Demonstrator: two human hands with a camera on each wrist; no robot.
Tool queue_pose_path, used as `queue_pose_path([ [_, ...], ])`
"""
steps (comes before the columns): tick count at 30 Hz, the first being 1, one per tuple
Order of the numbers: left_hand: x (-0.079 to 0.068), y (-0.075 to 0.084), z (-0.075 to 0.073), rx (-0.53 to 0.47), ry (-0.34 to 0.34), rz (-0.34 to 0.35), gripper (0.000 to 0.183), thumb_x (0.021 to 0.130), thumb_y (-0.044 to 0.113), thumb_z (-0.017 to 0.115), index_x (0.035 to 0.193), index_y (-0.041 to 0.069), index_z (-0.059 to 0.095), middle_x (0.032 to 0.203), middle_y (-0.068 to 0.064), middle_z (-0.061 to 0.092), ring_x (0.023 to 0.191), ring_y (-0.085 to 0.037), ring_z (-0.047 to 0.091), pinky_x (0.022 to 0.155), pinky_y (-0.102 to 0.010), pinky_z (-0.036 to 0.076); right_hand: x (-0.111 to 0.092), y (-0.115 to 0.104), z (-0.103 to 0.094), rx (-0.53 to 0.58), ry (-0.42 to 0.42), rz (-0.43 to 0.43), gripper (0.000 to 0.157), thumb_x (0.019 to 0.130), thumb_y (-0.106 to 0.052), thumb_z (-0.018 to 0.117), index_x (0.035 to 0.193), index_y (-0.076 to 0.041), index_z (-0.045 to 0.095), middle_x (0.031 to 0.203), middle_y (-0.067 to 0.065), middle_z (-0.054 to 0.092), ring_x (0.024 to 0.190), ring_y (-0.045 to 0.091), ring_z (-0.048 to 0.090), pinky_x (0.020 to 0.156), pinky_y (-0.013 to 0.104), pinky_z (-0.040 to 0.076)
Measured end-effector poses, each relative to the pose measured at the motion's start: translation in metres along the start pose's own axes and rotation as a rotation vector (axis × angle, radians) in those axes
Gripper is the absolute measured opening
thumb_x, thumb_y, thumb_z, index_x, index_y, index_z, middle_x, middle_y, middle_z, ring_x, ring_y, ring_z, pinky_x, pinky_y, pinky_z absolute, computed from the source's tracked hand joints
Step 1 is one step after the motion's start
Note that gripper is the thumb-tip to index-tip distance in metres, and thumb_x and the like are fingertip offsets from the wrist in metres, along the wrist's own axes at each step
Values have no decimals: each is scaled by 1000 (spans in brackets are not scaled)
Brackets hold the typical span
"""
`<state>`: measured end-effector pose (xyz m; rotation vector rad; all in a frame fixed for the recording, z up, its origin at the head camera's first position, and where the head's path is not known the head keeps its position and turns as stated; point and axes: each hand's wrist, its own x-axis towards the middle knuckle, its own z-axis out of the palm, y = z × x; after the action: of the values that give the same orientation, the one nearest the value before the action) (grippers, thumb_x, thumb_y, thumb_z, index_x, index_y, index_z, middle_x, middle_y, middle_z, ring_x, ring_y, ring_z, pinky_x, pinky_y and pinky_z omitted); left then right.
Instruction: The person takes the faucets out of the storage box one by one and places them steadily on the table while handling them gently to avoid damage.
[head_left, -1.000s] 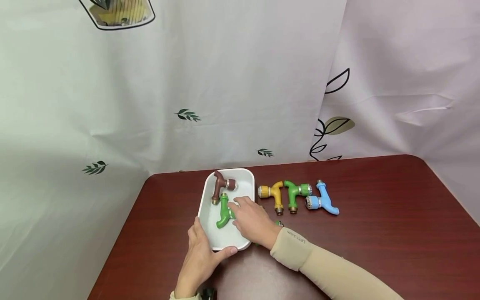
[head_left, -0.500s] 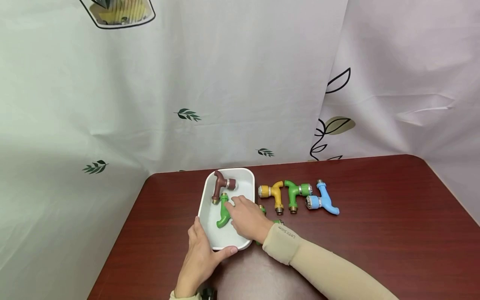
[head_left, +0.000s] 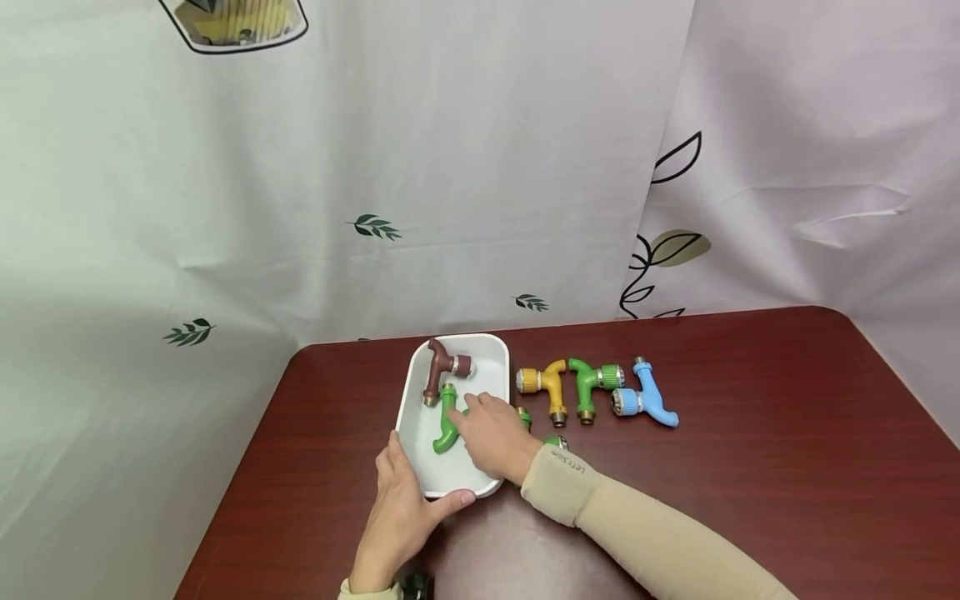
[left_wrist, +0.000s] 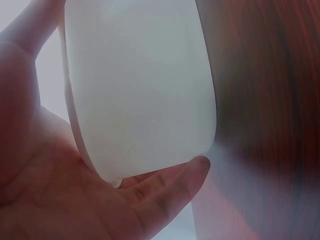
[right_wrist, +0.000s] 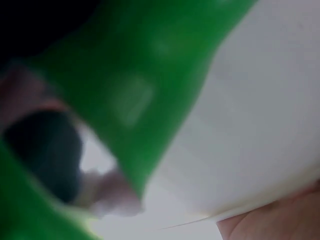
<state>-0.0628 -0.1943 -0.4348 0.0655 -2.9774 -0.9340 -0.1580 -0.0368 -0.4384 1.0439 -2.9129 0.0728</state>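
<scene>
A white tray (head_left: 418,467) stands on the table, with a brown tap (head_left: 440,367) at its far end and a green tap (head_left: 447,417) nearer. My left hand (head_left: 397,512) grips the tray's near left corner, thumb along the near rim; the left wrist view shows its fingers (left_wrist: 172,195) against the white wall (left_wrist: 140,95). Over the tray's right side, my right hand (head_left: 495,437) holds the green tap by its knob side, which the hand hides. A green tap body (right_wrist: 145,75) looms blurred in the right wrist view.
Right of the tray lie a yellow tap (head_left: 553,390), another green tap (head_left: 587,387) and a blue tap (head_left: 649,400). More green pieces (head_left: 557,442) show partly beside my right wrist. A white patterned cloth (head_left: 480,167) hangs behind the dark red table (head_left: 750,467).
My right hand has shifted slightly left and its fingers have closed in over the green tap's knob side. The left hand and the tray hold still.
</scene>
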Motion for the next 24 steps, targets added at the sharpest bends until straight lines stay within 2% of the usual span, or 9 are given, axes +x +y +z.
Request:
queue_pose_path([
  [5, 0, 0, 0, -4, -4, -5, 140, 68, 59, 87, 153, -14, 3, 146, -34, 24, 131, -47, 39, 100, -53, 42, 0, -1, 1, -30, -8, -12, 45, 91, -20, 69, 135, -23, 62, 117, 8, 67, 98, 22, 61, 86, 34, 51],
  [12, 0, 0, 0, -3, 0, -2, 140, 68, 60, 86, 153, -14, 3, 145, -34, 24, 130, -47, 39, 100, -53, 42, -1, -1, 0, -30, 18, -15, 39, 90, -19, 70, 128, -19, 66, 103, 5, 67, 89, 19, 61, 77, 33, 51],
  [24, 0, 1, 0, 2, 3, 1, 140, 68, 59, 87, 152, -16, 4, 145, -36, 24, 131, -48, 39, 101, -54, 41, 0, -3, 0, 0, 20, 3, 25, 95, -18, 65, 119, -18, 70, 100, 4, 68, 88, 18, 62, 73, 32, 53],
])
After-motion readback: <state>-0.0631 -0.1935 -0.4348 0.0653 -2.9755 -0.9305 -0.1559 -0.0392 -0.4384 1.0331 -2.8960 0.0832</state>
